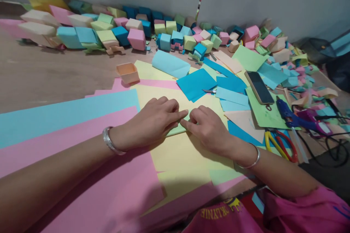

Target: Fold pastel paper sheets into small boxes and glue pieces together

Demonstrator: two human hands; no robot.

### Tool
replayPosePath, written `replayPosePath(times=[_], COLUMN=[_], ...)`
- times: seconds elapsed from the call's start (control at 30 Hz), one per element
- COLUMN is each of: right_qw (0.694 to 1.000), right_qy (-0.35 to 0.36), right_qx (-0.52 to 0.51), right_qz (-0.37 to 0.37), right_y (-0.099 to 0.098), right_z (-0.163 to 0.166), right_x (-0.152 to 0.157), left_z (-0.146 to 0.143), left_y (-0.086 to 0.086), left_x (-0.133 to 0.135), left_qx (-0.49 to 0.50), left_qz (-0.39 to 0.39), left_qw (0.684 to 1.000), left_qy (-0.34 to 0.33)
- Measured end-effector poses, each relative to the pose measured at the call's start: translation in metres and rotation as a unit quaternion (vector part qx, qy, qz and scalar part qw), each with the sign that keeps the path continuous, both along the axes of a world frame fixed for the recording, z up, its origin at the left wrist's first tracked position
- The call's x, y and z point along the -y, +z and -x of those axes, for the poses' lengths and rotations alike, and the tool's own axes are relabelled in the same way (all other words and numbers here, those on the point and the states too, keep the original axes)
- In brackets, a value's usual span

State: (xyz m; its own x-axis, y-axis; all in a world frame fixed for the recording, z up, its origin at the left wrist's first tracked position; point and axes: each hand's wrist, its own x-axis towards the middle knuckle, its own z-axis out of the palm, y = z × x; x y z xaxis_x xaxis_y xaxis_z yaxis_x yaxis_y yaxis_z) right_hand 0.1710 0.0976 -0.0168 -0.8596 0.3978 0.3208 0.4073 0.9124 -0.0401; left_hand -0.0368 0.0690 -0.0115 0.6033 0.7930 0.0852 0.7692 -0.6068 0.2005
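Observation:
A small folded piece of pale green paper (177, 130) lies on the yellow sheets (188, 158), partly covered by my fingers. My left hand (153, 120) is closed over its left part, index finger stretched along it. From the other side my right hand (206, 127) is curled, with its index fingertip pressing on the paper's right end. The two index fingertips almost meet. Just past my hands lie blue paper pieces (197, 82) and a rolled light blue sheet (171, 63). A small open peach paper box (128, 72) stands beyond my left hand.
Long pink (104, 174) and light blue (68, 116) sheets spread to the left. Rows of paper boxes (136, 39) line the wall. To the right are a phone (259, 87), a blue glue gun (290, 114) with a cord, and scissors (280, 145) with yellow and red handles.

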Motion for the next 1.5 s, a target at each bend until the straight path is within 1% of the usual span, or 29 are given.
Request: replayPosePath(times=[0.1,0.23,0.3,0.4,0.5,0.6,0.67,0.77,0.87,0.97,1.03,1.13,1.17,1.23,1.27,1.33,1.4,1.5], right_qw=[0.999,0.995,0.995,0.998,0.998,0.996,0.996,0.99,0.972,0.953,0.94,0.925,0.923,0.929,0.936,0.955,0.969,0.977], right_qy=[0.026,0.056,0.065,0.043,0.01,0.031,0.029,-0.015,-0.056,-0.093,-0.128,-0.181,-0.194,-0.205,-0.2,-0.158,-0.096,-0.026], right_qx=[0.031,0.084,0.071,0.036,0.064,0.08,0.077,0.124,0.203,0.26,0.291,0.322,0.323,0.302,0.283,0.241,0.213,0.202], right_qz=[-0.01,0.012,0.019,0.001,-0.025,-0.016,-0.028,-0.07,-0.105,-0.129,-0.127,-0.093,-0.078,-0.062,-0.063,-0.073,-0.076,-0.058], right_y=[0.005,0.018,0.022,0.021,0.017,0.016,0.017,0.017,0.013,0.01,0.012,0.021,0.025,0.032,0.034,0.034,0.028,0.016], right_z=[-0.004,-0.013,-0.014,-0.012,-0.008,-0.007,-0.008,-0.009,-0.009,-0.011,-0.013,-0.017,-0.018,-0.019,-0.018,-0.017,-0.014,-0.008], right_x=[0.006,0.016,0.018,0.021,0.026,0.035,0.041,0.05,0.058,0.062,0.06,0.055,0.052,0.049,0.048,0.047,0.048,0.05], left_z=[0.0,-0.001,-0.001,-0.001,0.0,0.0,-0.001,-0.001,-0.001,0.0,0.0,0.001,0.001,0.0,0.0,0.0,0.0,0.0], left_y=[0.002,0.003,0.002,0.0,0.0,0.001,0.002,0.004,0.004,0.003,0.002,0.001,0.0,0.0,0.0,0.0,0.001,0.001], left_x=[0.001,0.003,0.004,0.005,0.005,0.005,0.005,0.006,0.006,0.005,0.005,0.005,0.005,0.005,0.005,0.005,0.005,0.005], left_qx=[-0.014,-0.021,-0.018,-0.01,-0.008,-0.014,-0.018,-0.015,-0.012,-0.018,-0.021,-0.021,-0.02,-0.019,-0.018,-0.018,-0.016,-0.014], left_qz=[-0.001,-0.001,-0.004,-0.012,-0.009,-0.006,-0.006,-0.005,-0.004,-0.007,-0.009,-0.008,-0.008,-0.008,-0.009,-0.012,-0.015,-0.016], left_qw=[1.0,1.0,1.0,1.0,1.0,1.0,1.0,1.0,1.0,1.0,1.0,1.0,1.0,1.0,1.0,1.0,1.0,1.0], left_qy=[0.004,0.008,0.012,0.015,0.017,0.017,0.018,0.019,0.017,0.015,0.015,0.012,0.012,0.014,0.015,0.016,0.016,0.018])
